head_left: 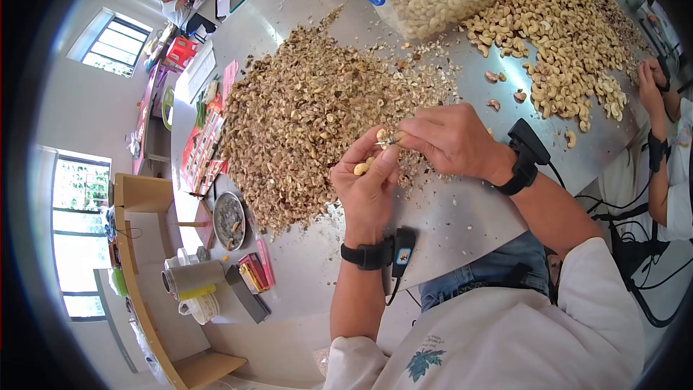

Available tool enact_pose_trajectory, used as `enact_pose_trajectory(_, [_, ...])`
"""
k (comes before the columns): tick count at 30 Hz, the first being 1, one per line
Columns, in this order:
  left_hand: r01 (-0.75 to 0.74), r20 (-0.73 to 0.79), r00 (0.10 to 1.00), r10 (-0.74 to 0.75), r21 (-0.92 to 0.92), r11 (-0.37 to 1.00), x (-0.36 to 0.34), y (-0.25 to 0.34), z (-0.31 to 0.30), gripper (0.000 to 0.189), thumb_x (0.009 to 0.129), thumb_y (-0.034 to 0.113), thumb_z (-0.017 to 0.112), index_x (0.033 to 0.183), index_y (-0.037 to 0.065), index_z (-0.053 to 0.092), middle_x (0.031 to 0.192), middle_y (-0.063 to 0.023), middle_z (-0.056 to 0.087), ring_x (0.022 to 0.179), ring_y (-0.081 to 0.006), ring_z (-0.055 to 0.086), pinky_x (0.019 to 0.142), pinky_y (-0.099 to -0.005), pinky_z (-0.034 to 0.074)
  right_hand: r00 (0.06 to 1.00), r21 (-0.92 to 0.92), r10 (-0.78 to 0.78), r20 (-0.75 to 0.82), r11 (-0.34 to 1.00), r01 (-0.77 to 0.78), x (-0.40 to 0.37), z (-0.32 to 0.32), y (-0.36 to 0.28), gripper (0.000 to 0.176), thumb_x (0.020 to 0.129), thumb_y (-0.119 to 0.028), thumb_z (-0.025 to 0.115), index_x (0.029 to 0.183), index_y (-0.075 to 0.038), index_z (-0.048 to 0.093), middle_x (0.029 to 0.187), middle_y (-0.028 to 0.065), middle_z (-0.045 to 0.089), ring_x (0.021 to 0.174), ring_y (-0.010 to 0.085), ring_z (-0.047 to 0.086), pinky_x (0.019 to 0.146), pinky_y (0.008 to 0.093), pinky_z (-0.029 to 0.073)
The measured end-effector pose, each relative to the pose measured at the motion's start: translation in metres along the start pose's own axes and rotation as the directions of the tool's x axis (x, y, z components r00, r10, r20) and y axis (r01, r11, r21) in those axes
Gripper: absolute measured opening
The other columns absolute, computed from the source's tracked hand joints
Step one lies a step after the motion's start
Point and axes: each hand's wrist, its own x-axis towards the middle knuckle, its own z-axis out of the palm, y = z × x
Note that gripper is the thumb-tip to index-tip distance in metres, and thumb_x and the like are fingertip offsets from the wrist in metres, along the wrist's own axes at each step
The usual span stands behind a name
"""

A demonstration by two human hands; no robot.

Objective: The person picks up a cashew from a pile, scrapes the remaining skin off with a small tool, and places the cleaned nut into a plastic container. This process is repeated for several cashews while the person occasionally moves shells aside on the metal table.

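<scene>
Pinched between the fingers of my left hand (367,191) are pale cashew nuts (362,168), one low by the thumb and another near the fingertips. My right hand (451,139) is closed on a small knife (388,142); its short metal tip touches or nearly touches the upper nut, and its handle is mostly hidden by the fingers. Both hands meet just above the near edge of a large heap of brown shell and skin bits (303,123) on the metal table (462,220).
A clear plastic box (440,3) of cashews and a spread of loose cashews (559,50) lie beyond my right hand. A metal dish (229,220) and small boxes (253,272) sit at the left edge. A co-worker's hands (652,83) are at the far right.
</scene>
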Motion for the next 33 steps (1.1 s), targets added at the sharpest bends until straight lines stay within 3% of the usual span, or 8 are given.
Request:
enact_pose_trajectory(5, [-0.013,0.007,1.0,0.013,-0.027,1.0,0.0,-0.003,-0.001,0.033,0.08,-0.004,0.066,0.112,-0.006,0.058,0.075,-0.0033,0.059,0.052,-0.0059,0.046,0.044,-0.0176,0.033,0.998,-0.073,-0.008,-0.066,0.997,0.004,0.001,0.002,-0.005,0.016,0.079,-0.018,0.067,0.087,-0.005,0.06,0.066,0.007,0.056,0.059,0.0255,0.059,0.049,0.0363,0.045])
enact_pose_trajectory(11, [0.009,-0.016,1.0,-0.009,-0.007,1.0,0.0,-0.005,0.002,0.028,0.086,0.003,0.062,0.113,-0.005,0.057,0.079,-0.005,0.06,0.048,-0.0046,0.039,0.04,-0.0181,0.026,0.992,-0.163,-0.064,-0.111,0.986,0.046,-0.002,0.007,-0.003,0.023,0.075,-0.012,0.069,0.094,-0.004,0.061,0.074,0.0096,0.059,0.062,0.0272,0.059,0.052,0.0334,0.046])
enact_pose_trajectory(14, [0.027,-0.01,1.0,-0.027,0.028,0.999,-0.001,-0.004,0.003,0.028,0.086,0.003,0.061,0.113,-0.006,0.057,0.079,-0.0046,0.06,0.048,-0.0041,0.039,0.041,-0.018,0.027,0.966,-0.108,0.013,-0.257,0.993,-0.042,0.001,0.011,0.008,0.013,0.078,-0.015,0.067,0.084,-0.005,0.061,0.069,0.009,0.059,0.06,0.0274,0.058,0.051,0.0357,0.045])
enact_pose_trajectory(17, [0.037,-0.043,0.998,-0.036,0.013,0.999,-0.002,-0.004,0.009,0.03,0.086,0.003,0.061,0.114,-0.006,0.056,0.078,-0.004,0.059,0.049,-0.0041,0.039,0.041,-0.0181,0.027,0.981,0.182,0.164,-0.105,0.973,-0.144,0.0,0.0,0.01,0.012,0.08,-0.008,0.066,0.089,-0.001,0.062,0.071,0.0111,0.06,0.061,0.0263,0.059,0.052,0.0326,0.045])
enact_pose_trajectory(23, [-0.033,-0.02,0.999,0.035,0.1,0.994,-0.002,-0.005,0.007,0.032,0.085,-0.001,0.061,0.116,-0.005,0.056,0.076,-0.0028,0.057,0.05,-0.0047,0.04,0.041,-0.0181,0.028,0.968,0.313,0.159,0.193,0.925,-0.215,0.0,-0.009,0.011,0.01,0.084,-0.012,0.063,0.085,-0.002,0.064,0.068,0.0118,0.059,0.057,0.0254,0.058,0.052,0.0329,0.043])
enact_pose_trajectory(26, [-0.067,-0.01,0.998,0.068,0.112,0.991,-0.002,-0.007,0.005,0.032,0.085,-0.002,0.061,0.116,-0.005,0.056,0.076,-0.0027,0.057,0.05,-0.0049,0.04,0.042,-0.0179,0.027,0.96,0.341,0.174,0.221,0.908,-0.243,0.0,-0.008,0.007,0.011,0.084,-0.012,0.063,0.083,-0.002,0.064,0.067,0.0117,0.058,0.058,0.0263,0.058,0.052,0.0337,0.043])
enact_pose_trajectory(29, [-0.035,-0.007,0.999,0.036,0.086,0.996,-0.001,-0.007,0.003,0.03,0.085,-0.001,0.06,0.115,-0.006,0.056,0.079,-0.0045,0.059,0.049,-0.0049,0.04,0.041,-0.0181,0.028,0.972,0.238,0.157,0.175,0.951,-0.196,-0.002,-0.004,0.01,0.011,0.081,-0.013,0.065,0.084,-0.002,0.063,0.068,0.0107,0.058,0.059,0.027,0.058,0.052,0.0347,0.044])
enact_pose_trajectory(33, [0.021,-0.027,0.999,-0.021,-0.014,1.0,0.003,-0.007,-0.001,0.031,0.085,0.002,0.063,0.115,-0.004,0.057,0.073,-0.0019,0.056,0.049,-0.0055,0.043,0.042,-0.0183,0.03,0.995,-0.021,0.06,-0.08,0.998,-0.062,-0.002,0.007,0.002,0.016,0.078,-0.017,0.068,0.087,-0.005,0.062,0.069,0.0086,0.058,0.062,0.027,0.058,0.053,0.0355,0.045])
